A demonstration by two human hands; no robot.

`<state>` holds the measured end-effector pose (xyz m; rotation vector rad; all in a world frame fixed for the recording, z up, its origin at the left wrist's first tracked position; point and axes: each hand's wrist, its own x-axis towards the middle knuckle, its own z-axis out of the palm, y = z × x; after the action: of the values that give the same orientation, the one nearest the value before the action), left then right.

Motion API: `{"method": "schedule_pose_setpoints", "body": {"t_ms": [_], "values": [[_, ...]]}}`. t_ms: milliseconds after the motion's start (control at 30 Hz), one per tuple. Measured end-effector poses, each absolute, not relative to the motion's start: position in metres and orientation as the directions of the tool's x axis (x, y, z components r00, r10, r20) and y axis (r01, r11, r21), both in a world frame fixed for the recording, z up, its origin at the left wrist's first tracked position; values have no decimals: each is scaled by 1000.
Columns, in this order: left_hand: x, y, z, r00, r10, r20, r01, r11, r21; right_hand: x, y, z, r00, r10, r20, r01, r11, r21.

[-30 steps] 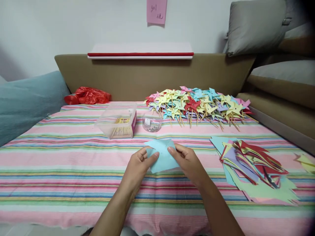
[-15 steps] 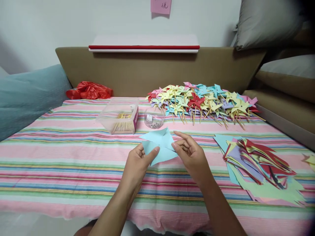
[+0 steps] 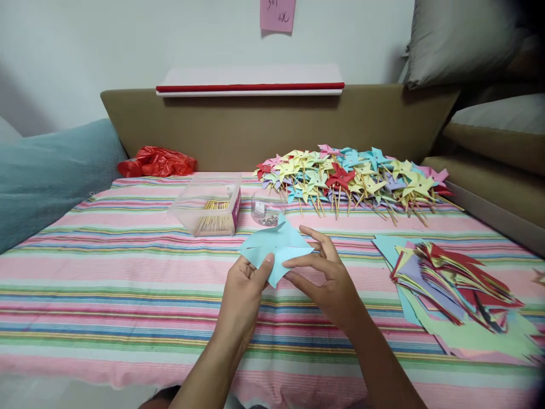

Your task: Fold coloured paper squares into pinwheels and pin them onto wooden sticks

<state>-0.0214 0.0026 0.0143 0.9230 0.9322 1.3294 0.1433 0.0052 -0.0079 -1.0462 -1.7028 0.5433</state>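
A light blue paper square [image 3: 272, 241], slit inward from its corners with a small dark mark at its middle, is held above the striped cloth. My left hand [image 3: 249, 278] pinches it from the lower left, thumb on top and fingers underneath. At its lower right edge, the index finger and thumb of my right hand [image 3: 327, 275] close loosely on the paper, while the other fingers stay raised. Just behind the paper stands a round clear tub [image 3: 268, 207] with small metal pieces. Beside that, a clear plastic box [image 3: 204, 201] lies with thin wooden sticks in it.
Many finished paper pinwheels on sticks [image 3: 340, 176] are heaped at the back right. On the right lies a pile of cut coloured paper [image 3: 451, 284] with a dark tool [image 3: 487, 312] on it. A red plastic bag [image 3: 157, 162] sits at the back left.
The paper has turned a little in my left hand. My right fingers have shifted from its right corner to the lower right edge. The view has tipped slightly upward.
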Motion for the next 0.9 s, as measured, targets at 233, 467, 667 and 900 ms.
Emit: {"method": "schedule_pose_setpoints", "body": {"t_ms": [233,467,667,900], "values": [[-20,2,13,46,999,-19,-387,35,922,141,7,-3,-5,878,479,318,456,-832],[-20,1,14,40,999,10,-319,4,948,140,8,-3,17,937,349,153,342,-927],[-16,-2,17,79,996,43,-287,-18,958,135,6,-2,71,958,278,94,271,-958],[-13,-2,18,97,994,51,-287,-21,958,130,6,-3,146,959,242,47,237,-970]]}}
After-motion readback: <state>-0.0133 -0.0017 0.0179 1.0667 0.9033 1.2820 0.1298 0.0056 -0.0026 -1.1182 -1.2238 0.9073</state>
